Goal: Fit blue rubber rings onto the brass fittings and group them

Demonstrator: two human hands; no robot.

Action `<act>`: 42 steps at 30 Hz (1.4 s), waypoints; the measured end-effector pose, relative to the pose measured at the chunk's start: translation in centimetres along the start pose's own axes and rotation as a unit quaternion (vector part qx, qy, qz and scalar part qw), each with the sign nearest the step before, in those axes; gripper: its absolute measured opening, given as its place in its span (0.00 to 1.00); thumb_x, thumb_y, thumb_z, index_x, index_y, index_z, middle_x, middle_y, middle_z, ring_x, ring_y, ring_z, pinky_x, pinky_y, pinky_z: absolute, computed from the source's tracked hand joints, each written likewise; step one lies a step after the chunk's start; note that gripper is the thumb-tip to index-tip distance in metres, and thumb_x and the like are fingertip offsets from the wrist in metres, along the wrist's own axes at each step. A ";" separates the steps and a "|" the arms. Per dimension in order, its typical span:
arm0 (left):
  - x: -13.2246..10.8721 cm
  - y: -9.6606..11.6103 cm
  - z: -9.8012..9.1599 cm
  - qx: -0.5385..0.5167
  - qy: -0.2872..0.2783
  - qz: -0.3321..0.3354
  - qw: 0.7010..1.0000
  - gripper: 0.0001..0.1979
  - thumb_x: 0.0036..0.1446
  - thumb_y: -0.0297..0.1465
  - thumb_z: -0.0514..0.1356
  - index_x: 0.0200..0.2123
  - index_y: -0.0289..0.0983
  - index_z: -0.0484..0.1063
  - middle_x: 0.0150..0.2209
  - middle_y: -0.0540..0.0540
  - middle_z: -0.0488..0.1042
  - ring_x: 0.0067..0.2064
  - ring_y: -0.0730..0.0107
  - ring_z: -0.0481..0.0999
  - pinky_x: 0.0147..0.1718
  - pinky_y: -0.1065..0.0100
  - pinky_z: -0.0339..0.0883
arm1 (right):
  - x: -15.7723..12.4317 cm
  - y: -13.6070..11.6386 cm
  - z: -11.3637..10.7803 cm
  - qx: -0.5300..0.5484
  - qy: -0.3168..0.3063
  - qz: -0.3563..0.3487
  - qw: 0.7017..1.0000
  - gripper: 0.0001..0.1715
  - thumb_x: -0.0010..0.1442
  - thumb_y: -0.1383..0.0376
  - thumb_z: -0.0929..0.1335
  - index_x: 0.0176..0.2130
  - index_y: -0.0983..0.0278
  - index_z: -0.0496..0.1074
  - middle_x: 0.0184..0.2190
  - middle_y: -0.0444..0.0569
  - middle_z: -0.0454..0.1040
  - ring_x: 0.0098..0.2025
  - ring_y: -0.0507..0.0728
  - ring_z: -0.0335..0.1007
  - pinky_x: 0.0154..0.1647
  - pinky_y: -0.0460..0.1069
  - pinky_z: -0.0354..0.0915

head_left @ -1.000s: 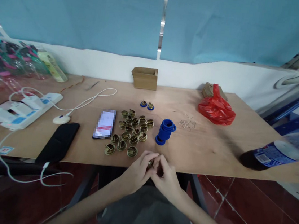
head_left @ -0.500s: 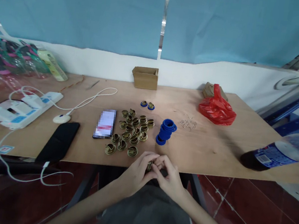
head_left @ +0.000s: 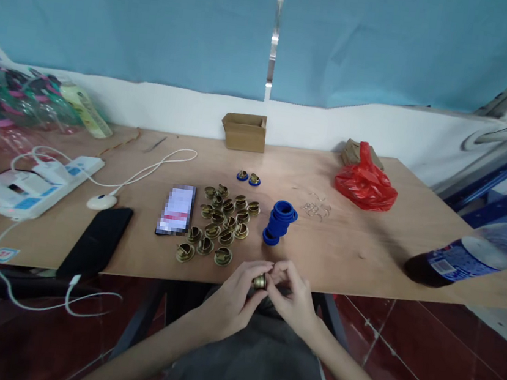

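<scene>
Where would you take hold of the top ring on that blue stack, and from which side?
Probably by the outer rim of the top ring, pinched across opposite edges, coming straight down from above. It lies opening-up with nothing over it. The blue stack is uneven, one ring jutting out rightward near the top, so a sideways approach might snag or topple it.

Brass-coloured fittings (head_left: 212, 230), blue rings (head_left: 279, 223), red bag (head_left: 367, 184), brown box (head_left: 245, 140), teal sheeting (head_left: 404, 48)

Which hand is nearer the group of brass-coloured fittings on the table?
Left. The left hand is at the near right of the brass-coloured fittings; the right hand is farther right, on the near side of the blue rings.
</scene>
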State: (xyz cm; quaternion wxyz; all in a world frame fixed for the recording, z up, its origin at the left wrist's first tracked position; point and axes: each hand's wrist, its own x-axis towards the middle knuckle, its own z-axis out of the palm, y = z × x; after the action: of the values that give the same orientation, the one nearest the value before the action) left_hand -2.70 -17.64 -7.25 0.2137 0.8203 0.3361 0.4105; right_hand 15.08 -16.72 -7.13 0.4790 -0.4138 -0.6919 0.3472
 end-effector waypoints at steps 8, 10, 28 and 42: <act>0.3 0.2 -0.1 0.034 -0.002 0.039 0.999 0.25 0.67 0.20 0.52 0.65 0.37 0.55 0.59 0.33 0.71 0.62 0.55 0.72 0.58 0.50 0.74 | -0.5 0.4 0.2 -0.035 0.001 -0.026 0.999 0.07 0.68 0.68 0.64 0.47 0.60 0.66 0.30 0.44 0.79 0.27 0.52 0.78 0.31 0.44 0.75; 0.2 0.3 -0.1 0.044 0.002 0.047 0.998 0.25 0.67 0.20 0.52 0.65 0.36 0.56 0.59 0.33 0.70 0.62 0.55 0.72 0.58 0.50 0.74 | -0.5 0.5 0.2 -0.054 0.005 -0.034 0.998 0.06 0.68 0.68 0.64 0.46 0.61 0.67 0.30 0.45 0.79 0.26 0.51 0.77 0.30 0.44 0.74; -0.2 0.4 -0.3 0.023 -0.038 0.052 0.998 0.26 0.67 0.19 0.50 0.66 0.36 0.55 0.64 0.31 0.67 0.66 0.53 0.69 0.61 0.48 0.72 | -0.5 -0.1 -0.5 -0.078 -0.006 -0.034 0.996 0.03 0.68 0.66 0.64 0.42 0.61 0.69 0.28 0.42 0.73 0.26 0.51 0.71 0.30 0.44 0.69; -0.4 -0.4 -0.6 0.036 -0.048 0.055 0.997 0.27 0.68 0.19 0.50 0.68 0.37 0.54 0.62 0.34 0.69 0.66 0.57 0.70 0.63 0.53 0.71 | -0.2 -0.3 -1.2 0.129 -0.164 0.124 0.970 0.21 0.73 0.53 0.62 0.33 0.63 0.67 0.21 0.39 0.68 0.17 0.46 0.61 0.19 0.43 0.58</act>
State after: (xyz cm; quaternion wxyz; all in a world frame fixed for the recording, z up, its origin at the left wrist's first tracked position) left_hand -3.52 -17.64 -7.32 0.1767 0.8633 0.2945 0.3697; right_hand 16.21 -16.89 -6.60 0.3617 -0.3686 -0.6536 0.5532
